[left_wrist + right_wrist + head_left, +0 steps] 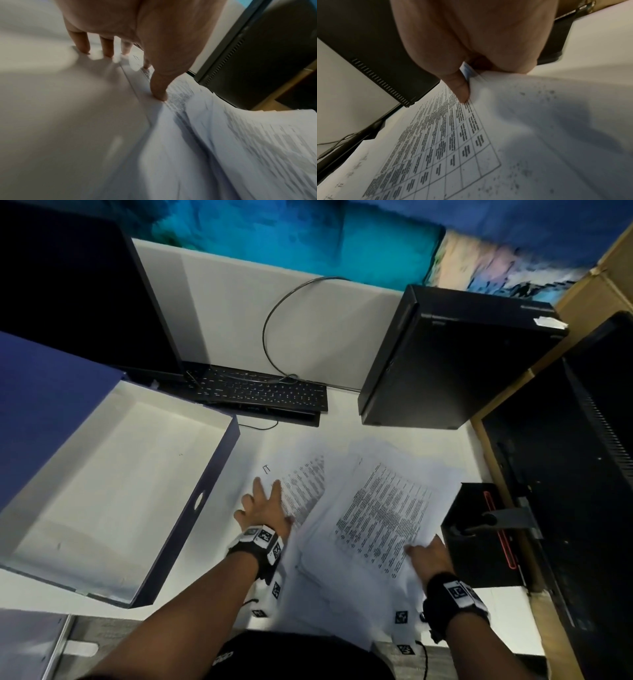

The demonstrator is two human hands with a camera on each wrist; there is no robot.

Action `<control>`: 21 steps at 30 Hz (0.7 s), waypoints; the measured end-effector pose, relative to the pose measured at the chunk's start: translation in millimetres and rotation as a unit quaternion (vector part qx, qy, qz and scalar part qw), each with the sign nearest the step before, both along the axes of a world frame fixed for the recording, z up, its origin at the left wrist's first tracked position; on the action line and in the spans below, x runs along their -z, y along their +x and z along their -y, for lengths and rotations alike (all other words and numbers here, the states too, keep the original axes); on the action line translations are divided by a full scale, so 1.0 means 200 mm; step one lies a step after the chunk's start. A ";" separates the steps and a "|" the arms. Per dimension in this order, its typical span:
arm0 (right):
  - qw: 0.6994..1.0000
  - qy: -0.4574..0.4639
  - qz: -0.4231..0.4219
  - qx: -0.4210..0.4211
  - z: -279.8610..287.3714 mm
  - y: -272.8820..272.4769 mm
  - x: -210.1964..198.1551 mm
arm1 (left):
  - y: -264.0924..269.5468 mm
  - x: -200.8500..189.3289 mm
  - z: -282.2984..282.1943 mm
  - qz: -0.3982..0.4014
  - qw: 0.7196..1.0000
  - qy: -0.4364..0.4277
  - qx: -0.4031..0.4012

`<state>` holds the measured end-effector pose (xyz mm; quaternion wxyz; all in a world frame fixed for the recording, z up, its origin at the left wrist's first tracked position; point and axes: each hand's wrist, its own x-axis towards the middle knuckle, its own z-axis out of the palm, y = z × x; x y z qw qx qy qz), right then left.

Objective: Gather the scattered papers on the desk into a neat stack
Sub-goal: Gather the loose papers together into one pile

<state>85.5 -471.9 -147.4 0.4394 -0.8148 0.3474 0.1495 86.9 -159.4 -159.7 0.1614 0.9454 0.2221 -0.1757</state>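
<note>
A loose pile of printed papers (376, 508) lies overlapped on the white desk (260, 446), its near edge hanging past the desk front. My left hand (263, 505) has its fingers spread straight, pressing down on the left sheet (145, 81) and the desk. My right hand (430, 556) pinches the right edge of the top sheets (453, 135), thumb on the printed table and fingers underneath, lifting that edge. In the left wrist view the sheets (223, 148) bulge upward.
An open blue box with a white inside (113, 484) sits left. A keyboard (260, 392) and dark monitor (78, 292) stand behind. A black computer case (455, 357) is at the back right, and a black box (479, 535) lies close to my right hand.
</note>
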 end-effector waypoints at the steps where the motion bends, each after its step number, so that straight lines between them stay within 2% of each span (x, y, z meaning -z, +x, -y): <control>1: 1.000 0.000 0.003 0.003 0.00 0.00 -0.01 | 0.02 -0.02 -0.01 0.001 0.999 0.002 -0.035; 3: 1.000 0.000 0.015 0.010 0.02 0.00 -0.04 | 0.08 -0.07 -0.02 0.034 0.984 0.023 -0.176; 4: 1.000 0.003 0.018 0.012 0.02 -0.01 -0.05 | 0.10 -0.11 -0.03 0.021 0.974 0.025 -0.226; 6: 1.000 0.005 0.017 0.005 0.02 0.00 -0.05 | 0.13 -0.14 -0.03 0.000 0.965 -0.001 -0.264; 7: 1.000 0.001 0.013 -0.004 0.01 0.00 -0.03 | 0.13 -0.14 -0.01 -0.018 0.971 -0.013 -0.240; 9: 1.000 0.003 -0.002 -0.024 -0.01 0.01 -0.01 | 0.10 -0.13 0.01 -0.052 0.989 -0.029 -0.137; 12: 0.999 0.014 0.012 -0.028 -0.03 0.00 -0.03 | 0.09 -0.14 0.02 -0.060 0.997 -0.021 -0.037; 17: 0.999 0.036 0.015 0.025 0.03 -0.04 -0.05 | 0.06 -0.19 0.09 -0.040 0.992 -0.113 -0.048; 21: 0.998 0.059 0.014 0.017 -0.06 -0.04 -0.03 | 0.06 -0.15 0.20 -0.018 0.984 -0.179 0.011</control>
